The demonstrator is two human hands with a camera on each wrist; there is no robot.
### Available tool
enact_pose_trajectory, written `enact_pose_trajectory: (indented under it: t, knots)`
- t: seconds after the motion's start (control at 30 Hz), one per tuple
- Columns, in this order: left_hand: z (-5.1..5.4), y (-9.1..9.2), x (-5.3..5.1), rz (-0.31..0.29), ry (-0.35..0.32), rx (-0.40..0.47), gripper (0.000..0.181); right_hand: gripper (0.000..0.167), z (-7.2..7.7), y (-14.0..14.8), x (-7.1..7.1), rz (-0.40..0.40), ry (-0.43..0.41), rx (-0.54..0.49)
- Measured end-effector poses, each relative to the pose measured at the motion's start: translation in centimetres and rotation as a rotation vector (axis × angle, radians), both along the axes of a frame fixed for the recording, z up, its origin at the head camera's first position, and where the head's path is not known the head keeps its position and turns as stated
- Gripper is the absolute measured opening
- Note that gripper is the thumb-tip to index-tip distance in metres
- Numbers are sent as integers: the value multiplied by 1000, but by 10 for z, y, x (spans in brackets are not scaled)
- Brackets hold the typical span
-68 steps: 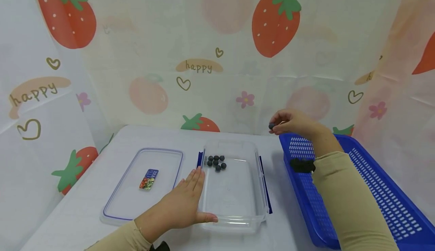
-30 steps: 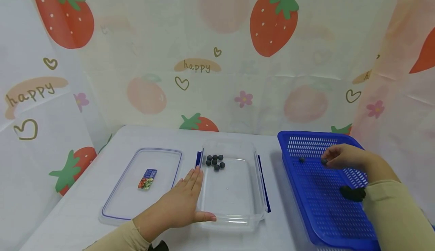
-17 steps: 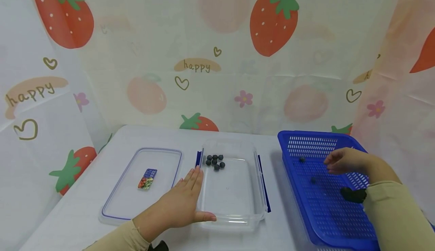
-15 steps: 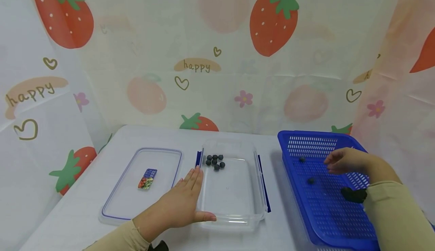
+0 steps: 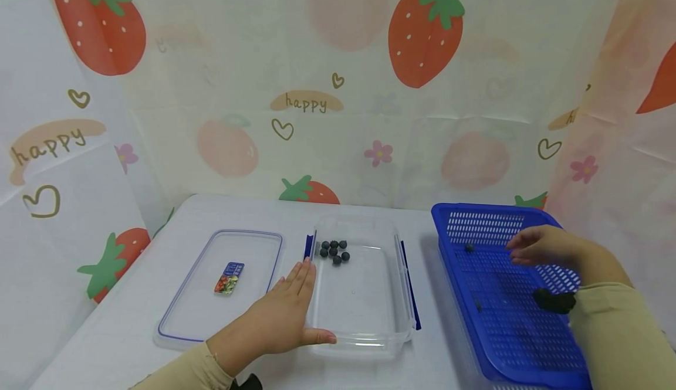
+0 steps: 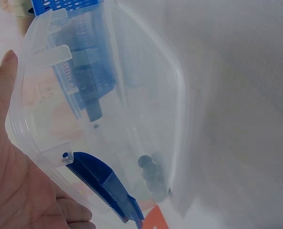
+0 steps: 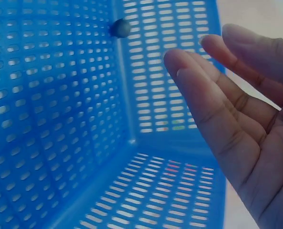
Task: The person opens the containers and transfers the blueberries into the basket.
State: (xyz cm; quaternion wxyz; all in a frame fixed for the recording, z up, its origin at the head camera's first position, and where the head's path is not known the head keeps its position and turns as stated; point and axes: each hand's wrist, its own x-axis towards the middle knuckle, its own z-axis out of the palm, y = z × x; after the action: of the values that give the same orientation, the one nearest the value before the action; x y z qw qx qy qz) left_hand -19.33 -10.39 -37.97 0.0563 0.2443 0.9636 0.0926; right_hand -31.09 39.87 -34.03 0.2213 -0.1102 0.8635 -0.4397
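Note:
My left hand [image 5: 274,314] rests with straight fingers along the left side of a clear plastic container [image 5: 364,338], its thumb over the near rim. Several blueberries [image 5: 334,251] sit together at the container's back left; in the left wrist view they show blurred through the wall. Over the blue basket [image 5: 507,349], my right hand [image 5: 554,252] hovers with loosely bent fingers and nothing between them. One blueberry [image 5: 469,248] lies at the back left of the basket, also a round berry [image 7: 121,28] in the right wrist view. Another blueberry [image 5: 477,305] is nearer the basket's left wall.
A clear lid [image 5: 185,314] with a blue seal and a printed label [image 5: 229,278] lies left of the container. Blue clips [image 5: 412,287] hang outward at the container's sides. A patterned cloth [image 5: 338,161] stands behind the white table [image 5: 285,220].
My right hand brought a blueberry over the basket and let it go; that berry rolled toward the left wall and forward. The hand rose slightly rightward. My left hand stayed put.

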Motion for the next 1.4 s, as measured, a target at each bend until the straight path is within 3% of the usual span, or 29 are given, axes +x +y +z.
enact_pose_trajectory:
  t: [0.4, 0.63, 0.83, 1.27, 1.4]
  knots:
    - [0, 1, 0, -2, 2, -14, 115, 39, 29, -27, -5, 26, 113, -37]
    - [2, 0, 1, -7, 3, -6, 117, 35, 48, -65, -13, 76, 148, -72]
    - [2, 0, 1, -3, -1, -9, 118, 34, 58, -106, -23, 122, 188, -14]
    - [-1, 0, -1, -17, 1, -4, 119, 32, 54, -195, -40, 163, 172, 50]
    - [-3, -1, -1, -11, -3, -14, 120, 31, 50, -220, -47, 198, 145, 4]
